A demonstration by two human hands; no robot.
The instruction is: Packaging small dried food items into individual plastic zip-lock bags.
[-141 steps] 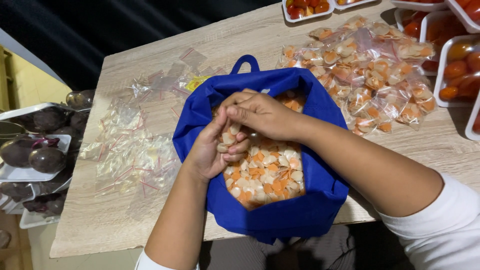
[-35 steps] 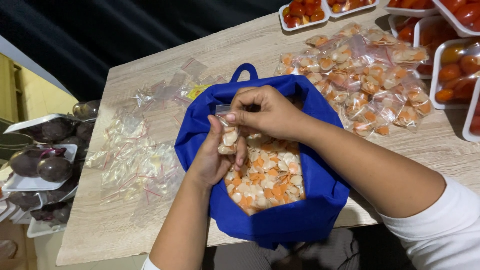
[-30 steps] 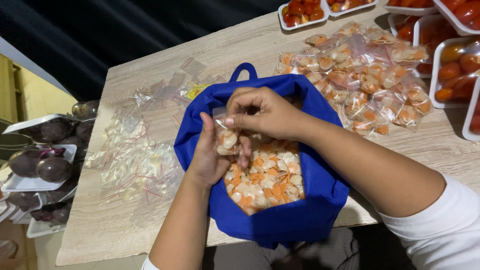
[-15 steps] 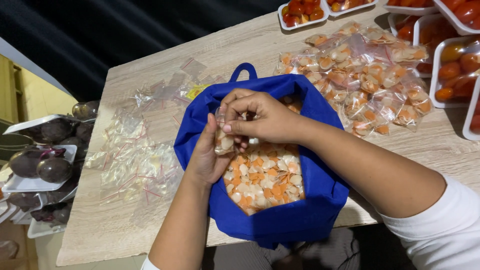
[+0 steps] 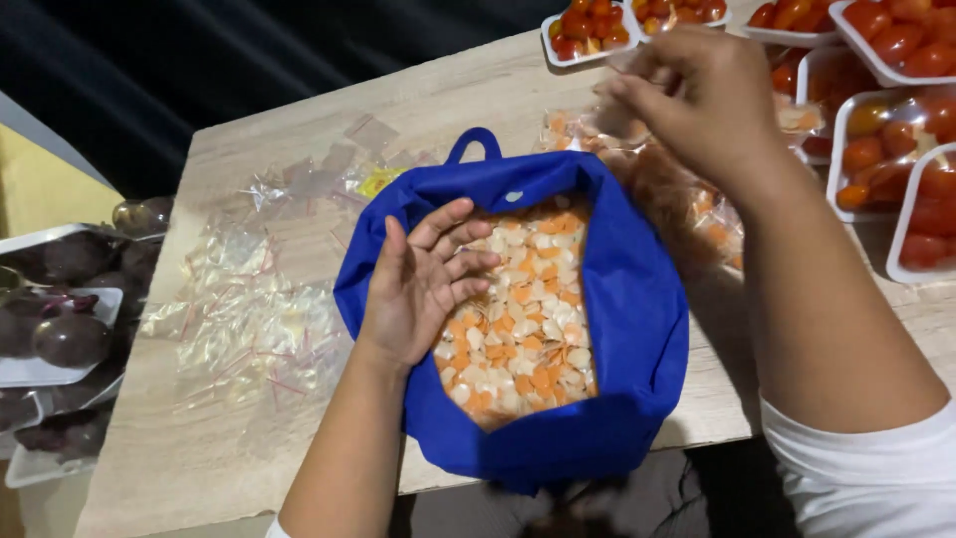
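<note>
Nearest me, at the lower middle of the frame, the blue cloth bag (image 5: pixel 637 329) sits open at the table's front edge, its mouth pulled wide. Inside lies a heap of small orange and white pieces (image 5: pixel 523 339). My left hand (image 5: pixel 423 284) rests in the left side of that opening, palm up and fingers loosely spread, holding nothing, with the fingertips just touching the heap.

To the left of the bag, a loose scatter of empty clear packets (image 5: pixel 249 319) lies flat on the wooden table (image 5: pixel 478 90). At the far left edge of the frame stand trays of dark round fruit (image 5: pixel 70 329).

Further up, at the upper right, my right hand (image 5: pixel 697 95) is raised above the pile of filled packets (image 5: pixel 697 214) just beside the bag's right rim. Its fingers are bent together and seem to pinch a small clear packet (image 5: pixel 619 120), though the blur keeps me from being sure. Beyond it, along the top and right edges, are trays of red and orange tomatoes (image 5: pixel 921 199).

I judge this the setting-aside step: one packet at the pile, left hand free at the heap. The next move calls for an empty packet from the scatter on the left, held open over the bag so no pieces spill on the table.
</note>
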